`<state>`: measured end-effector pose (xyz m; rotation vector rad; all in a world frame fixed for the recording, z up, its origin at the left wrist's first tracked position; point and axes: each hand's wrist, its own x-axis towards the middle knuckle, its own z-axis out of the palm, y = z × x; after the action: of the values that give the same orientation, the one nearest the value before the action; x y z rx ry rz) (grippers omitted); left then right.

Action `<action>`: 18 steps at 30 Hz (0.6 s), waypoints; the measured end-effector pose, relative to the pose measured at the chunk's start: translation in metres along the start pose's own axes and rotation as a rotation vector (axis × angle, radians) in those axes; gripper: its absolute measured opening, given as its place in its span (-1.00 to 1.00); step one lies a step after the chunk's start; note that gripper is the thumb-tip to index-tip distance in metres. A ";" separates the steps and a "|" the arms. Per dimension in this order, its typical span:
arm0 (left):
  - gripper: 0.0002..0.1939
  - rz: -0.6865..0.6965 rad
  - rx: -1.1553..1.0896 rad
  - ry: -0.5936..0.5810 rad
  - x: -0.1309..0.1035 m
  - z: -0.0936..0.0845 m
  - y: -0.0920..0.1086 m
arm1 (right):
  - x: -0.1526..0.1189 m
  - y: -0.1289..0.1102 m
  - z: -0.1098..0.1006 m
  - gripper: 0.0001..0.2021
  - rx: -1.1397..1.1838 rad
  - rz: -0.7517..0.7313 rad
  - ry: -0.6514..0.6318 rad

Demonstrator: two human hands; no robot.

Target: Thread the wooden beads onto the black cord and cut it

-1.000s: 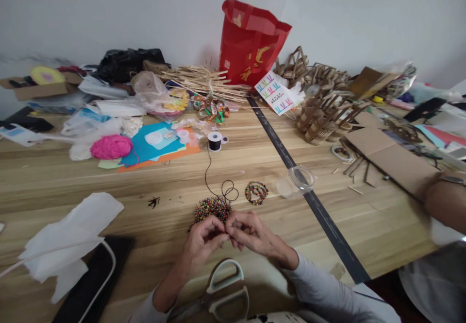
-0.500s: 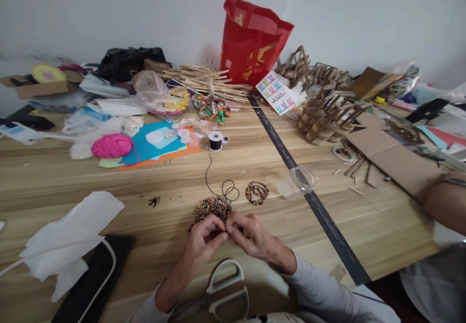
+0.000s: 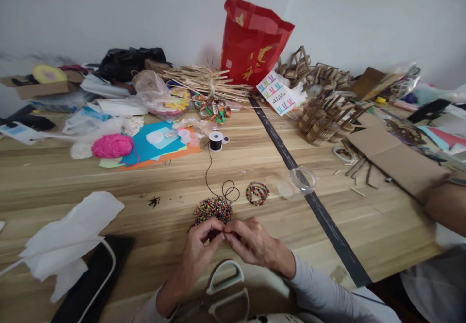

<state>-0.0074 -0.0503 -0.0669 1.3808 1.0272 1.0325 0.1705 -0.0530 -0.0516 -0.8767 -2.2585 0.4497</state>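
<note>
My left hand (image 3: pixel 202 246) and my right hand (image 3: pixel 252 243) meet just in front of a pile of multicoloured beads (image 3: pixel 213 209). Both are closed in a pinch, fingertips touching, over something too small to make out. A thin black cord (image 3: pixel 207 172) runs from a white spool (image 3: pixel 216 141) down to loops beside the pile; its course near my fingers is hidden. To the right of the beads lies a coiled beaded bracelet (image 3: pixel 257 194). Scissors (image 3: pixel 227 291) with pale handles are below my hands, near my body.
A clear round container (image 3: pixel 303 179) sits on a black strip (image 3: pixel 327 226). Left are white paper (image 3: pixel 73 235), short black pieces (image 3: pixel 154 201) and pink yarn (image 3: pixel 112 145). A red bag (image 3: pixel 255 41), sticks and woven baskets (image 3: pixel 324 119) stand behind. Another person's arm (image 3: pixel 449 204) handles cardboard (image 3: pixel 393 158) at right.
My pinched fingertips have shifted slightly left and down, still together. The other person's arm and the cardboard have moved a little. The beads, spool and bracelet stay in place.
</note>
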 end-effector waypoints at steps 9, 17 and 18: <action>-0.93 0.057 0.046 0.134 -0.001 0.000 0.008 | 0.002 0.002 0.004 -0.92 0.249 0.167 0.051; -0.82 0.054 0.098 0.093 0.000 -0.002 0.014 | 0.005 0.001 0.001 -0.85 0.261 0.260 -0.011; -0.81 0.063 0.114 0.089 0.000 -0.002 0.014 | 0.005 0.001 0.000 -0.86 0.257 0.255 -0.020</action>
<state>-0.0088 -0.0501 -0.0526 1.4786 1.1295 1.1043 0.1676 -0.0486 -0.0498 -1.0297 -2.0552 0.8465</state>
